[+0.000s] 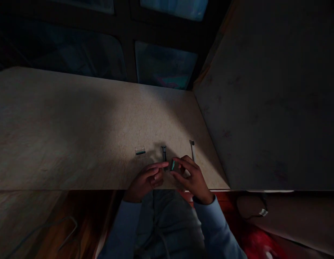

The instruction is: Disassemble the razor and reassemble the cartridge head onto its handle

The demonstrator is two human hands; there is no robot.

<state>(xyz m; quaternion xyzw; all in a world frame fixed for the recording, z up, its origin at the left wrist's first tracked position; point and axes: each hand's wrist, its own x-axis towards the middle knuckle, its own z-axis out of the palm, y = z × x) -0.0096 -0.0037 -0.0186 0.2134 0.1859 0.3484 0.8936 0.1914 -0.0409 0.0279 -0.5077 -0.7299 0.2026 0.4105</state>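
Observation:
My right hand (190,176) pinches a small dark piece with a green strip, which looks like a razor cartridge (172,165), between thumb and index finger. Just left of it, my left hand (148,178) stretches its index finger toward the cartridge. The other fingers of that hand are curled, and I see nothing in them. Beyond the hands a dark razor (164,153) lies on the table, its lower end close to my left fingertip. Further left is a clear plastic case (140,150) with a dark and green strip along its near side.
A slim toothbrush-like stick with a dark head (193,144) lies beyond my right hand, partly covered by it. The light tabletop (88,126) meets a wall or panel (266,108) on the right and a dark-framed window (164,64) behind. A cable (71,219) hangs lower left.

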